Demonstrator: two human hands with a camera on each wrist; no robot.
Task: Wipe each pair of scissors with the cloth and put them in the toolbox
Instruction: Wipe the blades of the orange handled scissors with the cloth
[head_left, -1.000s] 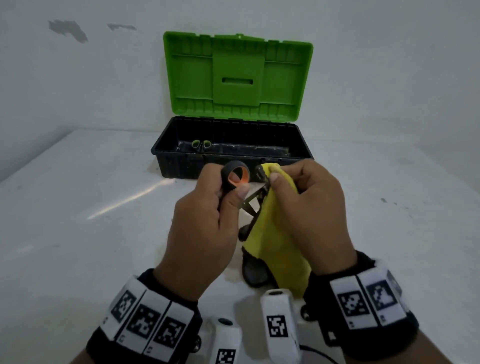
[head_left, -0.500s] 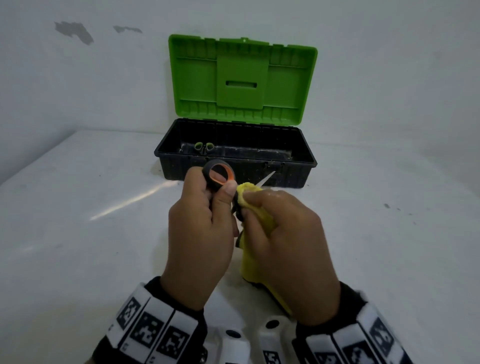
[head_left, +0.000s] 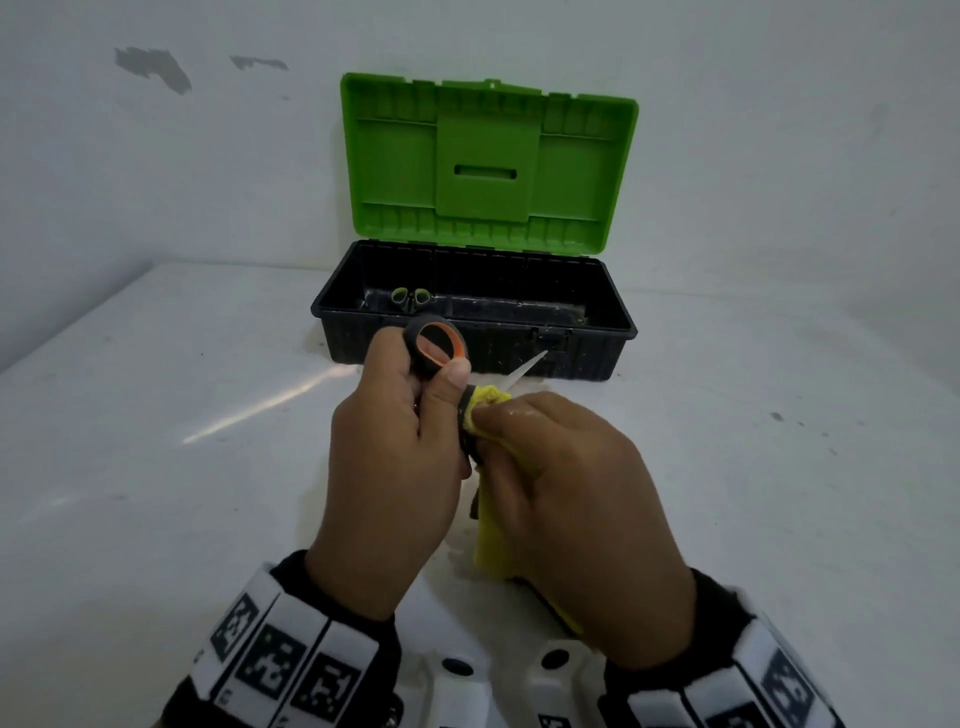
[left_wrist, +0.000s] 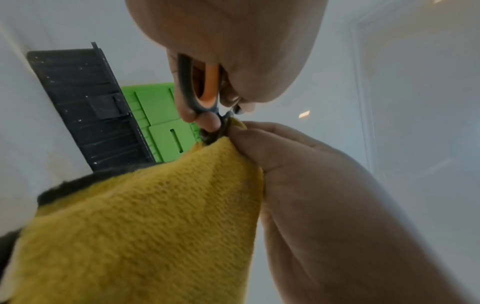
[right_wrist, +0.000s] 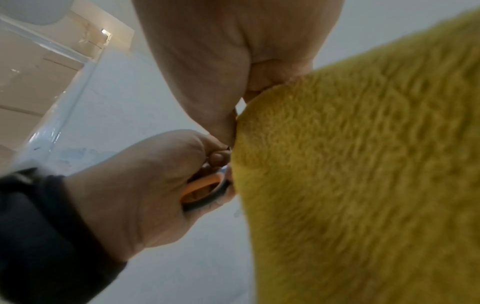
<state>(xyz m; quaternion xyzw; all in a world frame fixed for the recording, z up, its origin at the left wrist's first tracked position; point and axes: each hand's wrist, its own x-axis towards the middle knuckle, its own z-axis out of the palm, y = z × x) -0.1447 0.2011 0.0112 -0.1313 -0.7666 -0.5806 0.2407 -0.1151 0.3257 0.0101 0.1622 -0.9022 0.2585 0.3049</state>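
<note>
Scissors: the black and orange scissors (head_left: 439, 345) are up in the air, just in front of the toolbox. The shiny tip of the blade pokes out past the cloth and points at the box.
Cloth: the yellow cloth (head_left: 493, 540) is wrapped around the blades and hangs down under the hands.
Left hand: the left hand (head_left: 389, 467) holds the handle. The fingers curl round it and the thumb presses by the orange ring.
Right hand: the right hand (head_left: 576, 499) pinches the cloth tight on the blades.
Toolbox: the black toolbox (head_left: 472, 338) sits open on the white table (head_left: 156, 467), with its green lid (head_left: 488, 161) standing up.
Inside the box: another pair of scissors (head_left: 410, 297) with green handles lies at the left end.
</note>
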